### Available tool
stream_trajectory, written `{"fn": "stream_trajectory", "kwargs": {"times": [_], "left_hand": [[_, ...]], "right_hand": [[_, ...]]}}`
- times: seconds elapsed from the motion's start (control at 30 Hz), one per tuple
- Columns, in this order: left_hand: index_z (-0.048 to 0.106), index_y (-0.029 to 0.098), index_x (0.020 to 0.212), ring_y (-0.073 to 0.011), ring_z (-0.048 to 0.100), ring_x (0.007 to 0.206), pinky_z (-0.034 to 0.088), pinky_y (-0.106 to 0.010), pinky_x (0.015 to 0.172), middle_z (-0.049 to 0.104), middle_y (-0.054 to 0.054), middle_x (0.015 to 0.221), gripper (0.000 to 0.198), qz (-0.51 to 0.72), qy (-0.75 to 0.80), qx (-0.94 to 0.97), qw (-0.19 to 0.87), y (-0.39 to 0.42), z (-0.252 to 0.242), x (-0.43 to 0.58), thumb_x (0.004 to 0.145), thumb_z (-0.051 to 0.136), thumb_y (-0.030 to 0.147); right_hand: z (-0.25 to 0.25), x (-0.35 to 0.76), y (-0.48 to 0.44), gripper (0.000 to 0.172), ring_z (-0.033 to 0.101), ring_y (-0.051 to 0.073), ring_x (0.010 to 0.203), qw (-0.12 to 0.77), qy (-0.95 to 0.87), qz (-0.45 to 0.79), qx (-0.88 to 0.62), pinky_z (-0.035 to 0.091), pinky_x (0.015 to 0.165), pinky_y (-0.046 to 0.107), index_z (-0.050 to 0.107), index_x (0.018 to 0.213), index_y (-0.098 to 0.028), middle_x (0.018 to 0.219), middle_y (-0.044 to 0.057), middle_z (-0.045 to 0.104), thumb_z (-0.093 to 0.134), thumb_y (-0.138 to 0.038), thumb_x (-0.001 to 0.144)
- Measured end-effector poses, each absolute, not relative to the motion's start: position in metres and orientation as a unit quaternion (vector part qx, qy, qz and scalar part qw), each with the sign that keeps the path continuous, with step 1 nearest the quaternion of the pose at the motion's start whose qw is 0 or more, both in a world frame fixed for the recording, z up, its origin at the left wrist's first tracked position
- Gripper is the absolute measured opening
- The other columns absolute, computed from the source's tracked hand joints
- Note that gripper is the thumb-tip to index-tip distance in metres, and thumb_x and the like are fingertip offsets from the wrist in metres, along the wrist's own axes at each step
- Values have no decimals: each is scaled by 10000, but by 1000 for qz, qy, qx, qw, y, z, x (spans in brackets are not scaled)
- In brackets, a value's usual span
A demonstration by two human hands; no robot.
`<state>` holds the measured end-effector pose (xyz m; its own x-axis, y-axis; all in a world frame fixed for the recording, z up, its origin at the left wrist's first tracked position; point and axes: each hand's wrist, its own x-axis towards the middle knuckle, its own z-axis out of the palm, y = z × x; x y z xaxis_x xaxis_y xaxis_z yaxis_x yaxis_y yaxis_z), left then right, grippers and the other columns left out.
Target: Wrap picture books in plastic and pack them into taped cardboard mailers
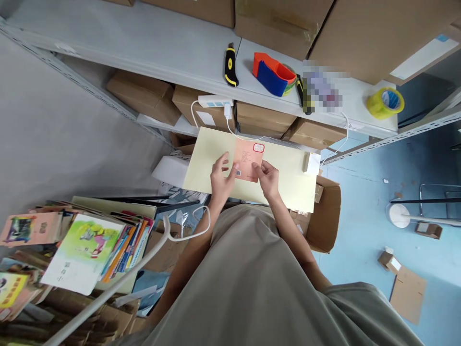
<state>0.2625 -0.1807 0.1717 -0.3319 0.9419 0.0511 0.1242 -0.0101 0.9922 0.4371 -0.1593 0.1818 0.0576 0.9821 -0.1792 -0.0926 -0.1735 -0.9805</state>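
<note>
A thin salmon-pink book (248, 158) with small print, a barcode and a red-framed label is held over the pale yellow tabletop (288, 185). My right hand (267, 179) grips its lower right edge, thumb on the cover and the fingers partly hidden. At the book's left edge is my left hand (222, 177), its fingers spread and raised off the cover. The left thumb reaches the edge near the barcode; whether it presses there I cannot tell. A small white box (311, 163) stands at the tabletop's right end.
On the shelf (162, 53) lie a box cutter (231, 65), an orange and blue band (274, 74) and a yellow tape roll (385, 103). Stacked books (86, 250) sit lower left behind a white metal arm (118, 283). An open carton (326, 216) stands to the right.
</note>
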Motion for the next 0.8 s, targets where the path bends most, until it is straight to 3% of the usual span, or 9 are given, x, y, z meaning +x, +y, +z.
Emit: {"fn": "stream_trajectory", "kwargs": {"times": [0.1, 0.23, 0.3, 0.37, 0.43, 0.5, 0.67, 0.73, 0.8], "left_hand": [[809, 210, 1432, -288, 808, 1120, 601, -352, 881, 875, -161, 1302, 740, 529, 574, 429, 454, -166, 163, 244, 859, 947, 658], [879, 229, 1284, -230, 769, 932, 549, -330, 781, 890, -84, 1119, 531, 498, 560, 474, 462, -163, 171, 232, 869, 929, 556], [902, 255, 1127, -244, 759, 961, 571, -360, 831, 882, -68, 1080, 339, 507, 562, 511, 407, -167, 182, 230, 897, 903, 503], [889, 283, 976, -278, 758, 1063, 597, -425, 967, 884, -63, 1067, 155, 520, 543, 555, 355, -171, 195, 228, 941, 868, 433], [861, 305, 882, -301, 747, 1137, 589, -498, 1078, 894, -57, 1078, 122, 523, 520, 591, 327, -175, 205, 227, 984, 829, 363], [840, 313, 836, -302, 744, 1119, 588, -528, 1092, 899, -49, 1067, 166, 525, 508, 605, 317, -178, 211, 227, 1000, 813, 315], [832, 281, 913, -285, 771, 1096, 597, -471, 1049, 882, -65, 1050, 95, 540, 515, 573, 339, -178, 206, 228, 977, 872, 338], [805, 255, 968, -271, 787, 1053, 607, -420, 984, 854, -67, 1017, 211, 542, 542, 531, 361, -176, 201, 227, 927, 939, 412], [789, 237, 996, -256, 796, 1003, 611, -377, 920, 833, -68, 1006, 339, 538, 557, 505, 381, -174, 198, 226, 885, 979, 495]], "right_hand": [[181, 447, -158, 665, 802, 245, 869, 482, -419, 576, -511, 686, 829, 393, 868, 1085, -211, 987, 63, 889, 899, -819, 816], [188, 454, -157, 642, 850, 296, 1006, 472, -441, 593, -481, 711, 956, 473, 895, 1089, -237, 1069, 73, 911, 925, -816, 814], [194, 458, -156, 579, 847, 332, 1199, 475, -480, 574, -463, 674, 1134, 545, 915, 1085, -274, 1190, 71, 914, 938, -793, 829], [200, 463, -154, 490, 772, 347, 1426, 480, -529, 539, -447, 553, 1323, 602, 931, 1042, -327, 1317, 49, 896, 935, -780, 854], [205, 467, -153, 428, 679, 342, 1569, 478, -564, 512, -437, 427, 1429, 628, 936, 985, -361, 1394, 25, 874, 902, -779, 900], [207, 471, -153, 409, 646, 337, 1608, 475, -577, 504, -433, 380, 1455, 640, 938, 947, -372, 1404, 20, 870, 862, -774, 945], [206, 476, -155, 388, 726, 334, 1504, 456, -578, 516, -437, 481, 1392, 601, 946, 1071, -370, 1377, 39, 877, 859, -733, 965], [205, 477, -156, 477, 817, 313, 1294, 443, -576, 517, -452, 593, 1272, 541, 929, 1200, -328, 1264, 56, 900, 842, -738, 971], [202, 478, -157, 615, 827, 252, 1041, 437, -567, 523, -463, 669, 1103, 461, 859, 1391, -282, 1070, 36, 897, 822, -741, 983]]}}
